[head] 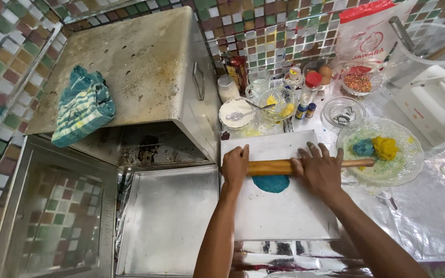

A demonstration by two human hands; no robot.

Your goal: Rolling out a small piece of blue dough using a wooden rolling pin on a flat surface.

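Observation:
My left hand (235, 164) and my right hand (319, 170) both press down on a wooden rolling pin (273, 167) that lies across a white board (284, 211). Under the pin sits a flattened round of teal-blue dough (271, 183), partly hidden by the pin. The left hand covers the pin's left end. The right hand lies over its right half, and the pin's right end sticks out toward a glass plate (405, 164) holding a blue dough lump (364, 148) and a yellow dough lump (386, 148).
A metal box oven (145, 67) with a striped cloth (83, 105) on top stands at the left, empty metal trays (166, 221) in front of it. Small bowls, jars, a spoon in a white dish (236, 113) and a plastic bag (372, 31) crowd the back.

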